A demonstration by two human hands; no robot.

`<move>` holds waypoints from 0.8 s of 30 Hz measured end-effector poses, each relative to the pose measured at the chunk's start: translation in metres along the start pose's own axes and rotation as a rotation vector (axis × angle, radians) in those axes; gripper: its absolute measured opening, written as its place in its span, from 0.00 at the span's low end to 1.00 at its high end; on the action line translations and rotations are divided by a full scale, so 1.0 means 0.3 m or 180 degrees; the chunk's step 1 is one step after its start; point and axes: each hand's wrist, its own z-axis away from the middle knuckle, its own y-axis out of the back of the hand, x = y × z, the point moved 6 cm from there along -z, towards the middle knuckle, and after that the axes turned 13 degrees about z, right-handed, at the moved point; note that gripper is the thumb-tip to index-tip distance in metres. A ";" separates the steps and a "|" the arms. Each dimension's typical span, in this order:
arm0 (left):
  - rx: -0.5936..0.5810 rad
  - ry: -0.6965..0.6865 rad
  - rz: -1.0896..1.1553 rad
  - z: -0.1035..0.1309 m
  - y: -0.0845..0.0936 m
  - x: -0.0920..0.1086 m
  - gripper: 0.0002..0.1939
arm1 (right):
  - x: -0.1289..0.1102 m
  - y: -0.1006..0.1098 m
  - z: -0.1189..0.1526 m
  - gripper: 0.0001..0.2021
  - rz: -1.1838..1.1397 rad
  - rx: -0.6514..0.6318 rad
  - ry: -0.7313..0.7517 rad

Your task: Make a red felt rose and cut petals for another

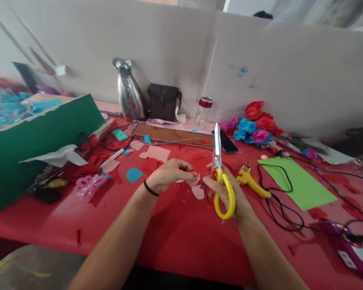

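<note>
My left hand [174,175] is closed in a pinch at the middle of the red-covered table. Between its thumb and fingertips is a small pale pink paper piece [194,181], with a bit of red beside it. My right hand [222,189] is closed on scissors [225,193] with yellow handles, whose blades are together and point up and away from me. Its thumb is close to the paper. Below the hands, a pink petal-shaped paper piece [198,192] lies on the table. A yellow glue gun [251,181] rests just right of my right hand.
Pink paper scraps [157,153] and a blue petal piece [134,175] lie left. A green board [42,149] stands far left. Behind are a metal jug [130,92], a dark bag [163,102], a jar [202,112], a phone [226,143] and paper flowers [257,125]. Black cords [286,217] loop right.
</note>
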 end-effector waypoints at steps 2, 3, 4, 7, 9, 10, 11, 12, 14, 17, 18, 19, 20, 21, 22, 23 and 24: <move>-0.0059 -0.0001 -0.0355 -0.006 -0.028 -0.010 0.05 | 0.007 -0.006 -0.009 0.23 -0.0247 -0.0044 0.0003; -0.0102 -0.0005 -0.0488 -0.008 -0.038 -0.013 0.04 | 0.012 -0.008 -0.012 0.23 -0.0328 -0.0078 0.0007; -0.0147 -0.0008 -0.0587 -0.009 -0.045 -0.015 0.04 | 0.015 -0.009 -0.016 0.23 -0.0370 -0.0098 0.0011; -0.0243 0.0028 -0.0645 -0.009 -0.057 -0.020 0.04 | 0.021 -0.007 -0.024 0.21 -0.0407 -0.0049 0.0072; -0.0172 0.0034 -0.0424 -0.009 -0.062 -0.022 0.05 | 0.022 -0.001 -0.030 0.20 -0.0500 0.0116 0.0120; -0.0084 0.0009 -0.0222 -0.010 -0.064 -0.024 0.06 | 0.022 0.003 -0.031 0.20 -0.0568 0.0242 0.0141; 0.0025 -0.0036 0.0032 -0.011 -0.068 -0.027 0.07 | 0.022 0.009 -0.032 0.19 -0.0647 0.0391 0.0160; 0.0138 -0.0091 0.0321 -0.013 -0.074 -0.033 0.08 | 0.023 0.016 -0.032 0.19 -0.0733 0.0549 0.0183; 0.0336 -0.0181 0.0899 -0.016 -0.091 -0.052 0.11 | 0.023 0.028 -0.028 0.20 -0.0902 0.0832 0.0235; 0.0575 -0.0229 0.1469 -0.017 -0.121 -0.089 0.14 | 0.024 0.038 -0.021 0.20 -0.1046 0.1088 0.0280; 0.0645 -0.0247 0.1579 -0.015 -0.128 -0.098 0.14 | 0.025 0.040 -0.018 0.20 -0.1041 0.1130 0.0280; 0.0697 -0.0263 0.1663 -0.014 -0.132 -0.103 0.13 | 0.024 0.041 -0.017 0.19 -0.1007 0.1135 0.0279; 0.0733 -0.0276 0.1730 -0.013 -0.134 -0.105 0.12 | 0.022 0.042 -0.015 0.19 -0.0943 0.1115 0.0282; 0.0760 -0.0286 0.1780 -0.012 -0.131 -0.103 0.11 | 0.017 0.043 -0.013 0.20 -0.0846 0.1073 0.0286; 0.0797 -0.0315 0.1812 -0.011 -0.124 -0.097 0.10 | 0.011 0.043 -0.011 0.20 -0.0723 0.0997 0.0281; 0.0848 -0.0358 0.1829 -0.010 -0.111 -0.088 0.09 | 0.003 0.041 -0.009 0.20 -0.0583 0.0855 0.0272; 0.0915 -0.0408 0.1834 -0.009 -0.093 -0.077 0.08 | -0.007 0.037 -0.005 0.20 -0.0430 0.0683 0.0245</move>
